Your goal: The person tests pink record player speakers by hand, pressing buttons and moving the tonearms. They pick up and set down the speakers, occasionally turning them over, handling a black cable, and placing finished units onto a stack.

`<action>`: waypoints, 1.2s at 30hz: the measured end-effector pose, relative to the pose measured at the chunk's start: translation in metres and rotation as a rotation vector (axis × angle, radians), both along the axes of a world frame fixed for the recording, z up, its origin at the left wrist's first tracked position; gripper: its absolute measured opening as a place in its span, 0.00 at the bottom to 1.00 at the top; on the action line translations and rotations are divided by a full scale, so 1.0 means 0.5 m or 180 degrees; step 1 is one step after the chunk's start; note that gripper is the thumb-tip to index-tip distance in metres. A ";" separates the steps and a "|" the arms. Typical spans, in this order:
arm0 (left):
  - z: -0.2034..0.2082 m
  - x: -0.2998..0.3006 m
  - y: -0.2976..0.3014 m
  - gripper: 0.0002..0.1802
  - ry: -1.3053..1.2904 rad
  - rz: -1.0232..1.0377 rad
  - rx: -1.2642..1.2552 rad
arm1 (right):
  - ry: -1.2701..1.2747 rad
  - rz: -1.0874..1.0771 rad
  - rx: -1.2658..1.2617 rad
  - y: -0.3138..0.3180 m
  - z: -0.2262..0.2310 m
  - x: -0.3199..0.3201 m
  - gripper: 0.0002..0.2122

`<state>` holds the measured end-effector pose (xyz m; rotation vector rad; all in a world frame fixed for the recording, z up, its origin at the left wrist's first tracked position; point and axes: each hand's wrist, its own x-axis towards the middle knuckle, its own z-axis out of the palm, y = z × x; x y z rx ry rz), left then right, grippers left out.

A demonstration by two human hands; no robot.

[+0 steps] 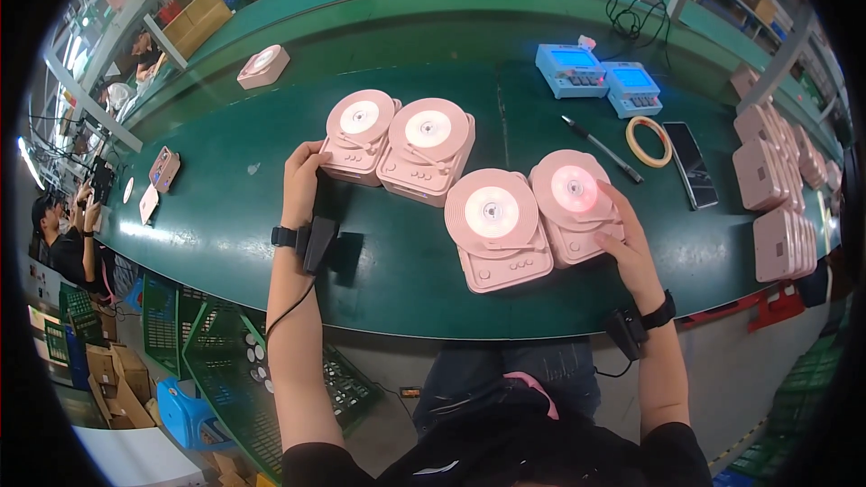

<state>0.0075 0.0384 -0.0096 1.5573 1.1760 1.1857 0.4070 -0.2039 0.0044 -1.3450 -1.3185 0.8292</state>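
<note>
Four pink mini record players are out on the green table in two pairs, their round discs lit at the centre. My left hand has its fingers curled against the near left corner of the leftmost player. Beside that one, touching it, is a second player. Closer to me stands a third player, its disc glowing white. My right hand grips the right side of the fourth player, whose centre glows pinkish red. Thumb and fingers lie along its edge.
At the back right are two blue devices with lit screens. A pen, a tape roll and a phone lie nearer. Stacked pink housings line the right edge. Another pink player sits back left. A co-worker is far left.
</note>
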 end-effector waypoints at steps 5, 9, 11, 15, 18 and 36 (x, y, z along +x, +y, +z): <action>0.005 0.006 0.000 0.11 0.0028 0.0094 -0.0045 | 0.0045 0.0032 0.0020 0.004 -0.008 0.007 0.29; 0.006 -0.011 -0.008 0.10 -0.0036 0.0059 0.0043 | -0.0043 0.0105 0.0067 0.008 -0.011 0.000 0.29; -0.003 -0.015 -0.004 0.10 0.0146 0.0187 0.0269 | -0.0096 0.0041 0.0130 0.006 -0.014 -0.001 0.29; -0.024 0.009 0.007 0.10 0.0129 0.0242 0.0337 | 0.0119 0.0147 0.0139 -0.002 -0.016 0.005 0.29; -0.028 -0.005 0.002 0.11 0.0101 0.0255 0.0437 | 0.0117 0.0011 0.0086 -0.007 -0.018 0.004 0.29; -0.030 -0.008 0.012 0.15 -0.0015 -0.0046 0.0291 | -0.2286 0.0604 0.1307 -0.019 0.023 0.003 0.15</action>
